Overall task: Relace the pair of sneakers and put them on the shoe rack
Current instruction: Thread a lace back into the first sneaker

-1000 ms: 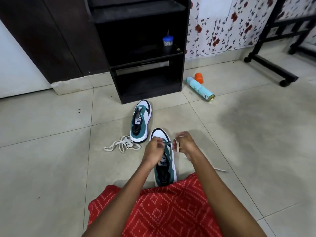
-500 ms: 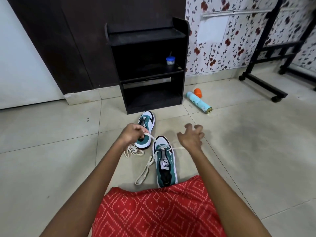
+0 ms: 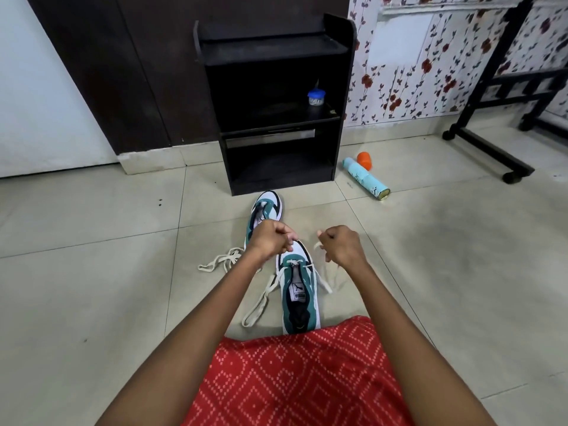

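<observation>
Currently, right grip (image 3: 341, 245): closed, fingers curled, pinching the right strand of the lace (image 3: 323, 279) just above the floor.
Left grip (image 3: 270, 239): closed, fingers curled, holding the left strand, which runs up from the floor and goes behind the wrist.
Lace: threaded through the front eyelets only; both loose ends trail beside the shoe.
Near sneaker (image 3: 299, 298): teal and white, upright on the floor (image 3: 92, 287) between the two grips, toe pointing at the shoe rack (image 3: 276, 50), heel touching the red patterned cloth (image 3: 295, 373).
Far sneaker (image 3: 265, 207): same colours, unlaced, upright just in front of the rack base, partly behind the left grip.
Loose lace (image 3: 219, 262): bunched on the floor left of the far sneaker.
Shoe rack: black, against the wall; a blue-lidded jar (image 3: 316, 96) stands on its middle shelf.
Spray can (image 3: 366, 180): lying on the floor right of the rack, an orange cap (image 3: 364, 160) just beside it.
</observation>
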